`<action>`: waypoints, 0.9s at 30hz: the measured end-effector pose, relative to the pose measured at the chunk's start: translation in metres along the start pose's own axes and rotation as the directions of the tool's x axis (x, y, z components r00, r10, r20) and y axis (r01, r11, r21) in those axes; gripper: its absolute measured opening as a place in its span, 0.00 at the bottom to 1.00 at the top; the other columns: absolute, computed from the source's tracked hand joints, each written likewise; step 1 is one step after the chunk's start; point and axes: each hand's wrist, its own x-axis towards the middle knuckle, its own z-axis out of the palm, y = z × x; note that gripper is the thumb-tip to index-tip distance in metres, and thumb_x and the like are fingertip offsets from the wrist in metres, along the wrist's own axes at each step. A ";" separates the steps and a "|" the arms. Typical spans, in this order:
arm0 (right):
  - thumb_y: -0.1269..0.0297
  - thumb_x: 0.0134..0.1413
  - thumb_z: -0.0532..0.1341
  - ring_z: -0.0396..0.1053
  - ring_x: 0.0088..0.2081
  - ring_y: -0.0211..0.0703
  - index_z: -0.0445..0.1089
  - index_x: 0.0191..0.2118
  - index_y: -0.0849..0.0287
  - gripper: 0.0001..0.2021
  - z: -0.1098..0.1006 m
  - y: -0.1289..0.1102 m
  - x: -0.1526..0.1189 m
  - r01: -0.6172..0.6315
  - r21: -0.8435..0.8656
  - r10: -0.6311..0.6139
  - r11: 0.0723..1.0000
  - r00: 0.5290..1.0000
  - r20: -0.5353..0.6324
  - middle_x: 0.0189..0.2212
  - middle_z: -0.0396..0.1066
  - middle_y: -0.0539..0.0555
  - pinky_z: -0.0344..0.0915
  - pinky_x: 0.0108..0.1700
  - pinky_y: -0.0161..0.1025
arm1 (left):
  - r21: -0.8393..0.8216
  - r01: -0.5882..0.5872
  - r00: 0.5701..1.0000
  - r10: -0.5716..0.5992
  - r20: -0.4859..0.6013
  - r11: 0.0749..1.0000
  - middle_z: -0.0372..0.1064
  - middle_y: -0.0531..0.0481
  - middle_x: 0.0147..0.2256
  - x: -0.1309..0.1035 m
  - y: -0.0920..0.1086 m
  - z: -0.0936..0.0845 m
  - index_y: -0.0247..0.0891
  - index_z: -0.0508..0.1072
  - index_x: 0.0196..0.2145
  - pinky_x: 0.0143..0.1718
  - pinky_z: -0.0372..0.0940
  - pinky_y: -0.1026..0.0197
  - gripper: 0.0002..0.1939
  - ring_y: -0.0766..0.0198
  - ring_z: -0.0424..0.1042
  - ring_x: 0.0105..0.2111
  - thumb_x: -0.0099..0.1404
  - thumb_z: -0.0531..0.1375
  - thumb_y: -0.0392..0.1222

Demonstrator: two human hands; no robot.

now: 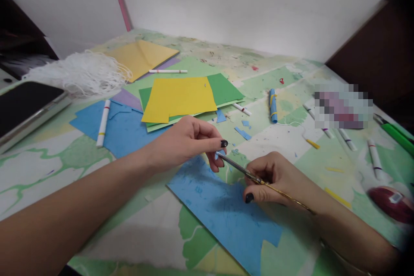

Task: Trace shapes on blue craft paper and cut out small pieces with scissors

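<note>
Observed: the right hand (278, 179) is closed around a thin metal tool with a gold-coloured shaft (258, 179) — most likely slim scissors or a pick, though the exact kind cannot be told — gripped at its middle with the tip pointing up and left. The left hand (190, 140) is pinched together, thumb against forefinger, on a tiny scrap of blue paper (220, 154) that sits right at the tool's tip. Both hands hover just above the near sheet of blue paper (223, 213), which lies flat on the patterned table (48, 172) in front of the person.

Step in hand, as judged: fine work on the small blue piece, cutting or shaping it at the tool's point. The next move appears to call for a steady pinch and a small, controlled motion of the tip — the scrap is little and close to the fingertips.

Surroundings: a yellow sheet (179, 97) on green sheets lies beyond the hands, a white marker (103, 123) rests on another blue sheet to the left, and a rolled blue paper (273, 105) sits to the right.
</note>
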 end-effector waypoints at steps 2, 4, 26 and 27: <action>0.61 0.41 0.68 0.41 0.19 0.28 0.55 0.17 0.61 0.20 0.000 0.000 0.000 -0.001 -0.006 0.001 1.000 1.000 -0.003 0.15 0.43 0.41 0.37 0.19 0.32 | -0.006 0.003 1.000 -0.003 -0.003 1.000 0.74 0.49 0.22 0.000 0.000 0.000 0.32 0.73 0.27 0.27 0.68 0.68 0.07 0.67 0.73 0.22 0.62 0.57 0.34; 0.61 0.40 0.69 0.42 0.19 0.28 0.55 0.17 0.61 0.20 0.000 0.000 0.000 -0.002 -0.010 0.002 1.000 1.000 -0.010 0.15 0.43 0.41 0.37 0.19 0.32 | -0.011 0.002 1.000 -0.002 -0.007 1.000 0.73 0.49 0.22 0.000 0.000 0.000 0.32 0.73 0.27 0.27 0.68 0.68 0.07 0.67 0.73 0.22 0.62 0.57 0.34; 0.57 0.38 0.70 0.42 0.18 0.28 0.58 0.17 0.62 0.20 -0.002 -0.005 -0.001 -0.012 -0.034 0.011 0.999 0.999 -0.040 0.13 0.47 0.41 0.38 0.18 0.31 | -0.031 -0.064 0.998 0.063 -0.007 0.997 0.73 0.49 0.23 0.000 -0.003 0.000 0.31 0.73 0.29 0.29 0.68 0.68 0.08 0.67 0.74 0.25 0.63 0.57 0.36; 0.57 0.38 0.70 0.42 0.18 0.28 0.58 0.17 0.62 0.21 -0.002 -0.005 -0.001 -0.011 -0.041 0.009 0.999 0.999 -0.040 0.13 0.46 0.41 0.38 0.18 0.31 | -0.035 -0.062 0.998 0.061 -0.005 0.998 0.73 0.49 0.23 0.000 -0.003 0.000 0.31 0.73 0.29 0.29 0.68 0.68 0.08 0.67 0.74 0.25 0.63 0.57 0.36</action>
